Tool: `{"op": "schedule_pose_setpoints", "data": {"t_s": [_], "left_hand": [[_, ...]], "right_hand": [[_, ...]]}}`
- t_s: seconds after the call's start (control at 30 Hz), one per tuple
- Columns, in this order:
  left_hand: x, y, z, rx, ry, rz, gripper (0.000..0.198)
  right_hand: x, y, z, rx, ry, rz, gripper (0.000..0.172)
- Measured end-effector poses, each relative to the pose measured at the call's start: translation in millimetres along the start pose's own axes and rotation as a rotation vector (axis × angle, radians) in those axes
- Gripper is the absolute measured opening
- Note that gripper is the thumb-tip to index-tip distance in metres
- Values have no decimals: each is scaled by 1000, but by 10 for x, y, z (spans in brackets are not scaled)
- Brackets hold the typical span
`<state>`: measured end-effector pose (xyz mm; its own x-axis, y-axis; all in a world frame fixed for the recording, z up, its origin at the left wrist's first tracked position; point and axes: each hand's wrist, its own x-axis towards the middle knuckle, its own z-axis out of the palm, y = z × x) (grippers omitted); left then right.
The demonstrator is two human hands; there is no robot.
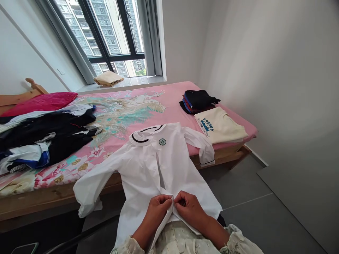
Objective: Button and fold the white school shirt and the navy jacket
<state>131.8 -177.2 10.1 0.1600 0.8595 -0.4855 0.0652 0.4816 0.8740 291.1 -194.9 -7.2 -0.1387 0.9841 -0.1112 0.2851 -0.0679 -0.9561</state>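
**White shirt [140, 165], long-sleeved, centre to lower centre of frame**

Item: the shirt, with dark-trimmed collar [140, 141] and round badge [162, 141]; upper part laid over the near edge of the bed [174, 95], lower part hanging toward the wearer of the camera. Front parted below the chest; one sleeve extends lower left, the other to right of centre.

Left hand [159, 209]: lower centre; thumb and fingers pinching the shirt's front edge.

Right hand [191, 209]: just beside it; fingertips likewise pinching the front edge, nearly meeting the left's.

Also on the bed: heap of mixed clothes [69, 132], left; red pillow [50, 101], behind the heap; folded dark stack [200, 99], right; cream T-shirt [225, 127] lettered "ENERGY", folded flat, in front of that stack.

Upper left: window [111, 35], with a cream cloth bundle [108, 78] on its sill [140, 80].
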Motion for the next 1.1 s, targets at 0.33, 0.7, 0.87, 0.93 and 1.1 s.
{"op": "schedule_pose_setpoints", "data": {"t_s": [0.33,0.7,0.87,0.93,1.1], "left_hand": [[-136,122,-10,142,-94,84,25],[-266,241,-8,580,51,353,18],[-277,440,-57,402,-88,273,19],[-252,429,-77,312,-149,241,22],[-198,256,-75,151,-104,157,23]], "right_hand": [[-23,-4,-13,-59,10,-149,12],[-42,-71,-47,41,5,-121,12],[-59,-263,-82,95,31,-129,6],[-64,-272,-72,81,51,-143,4],[-75,-225,-54,36,25,-163,7]]}}
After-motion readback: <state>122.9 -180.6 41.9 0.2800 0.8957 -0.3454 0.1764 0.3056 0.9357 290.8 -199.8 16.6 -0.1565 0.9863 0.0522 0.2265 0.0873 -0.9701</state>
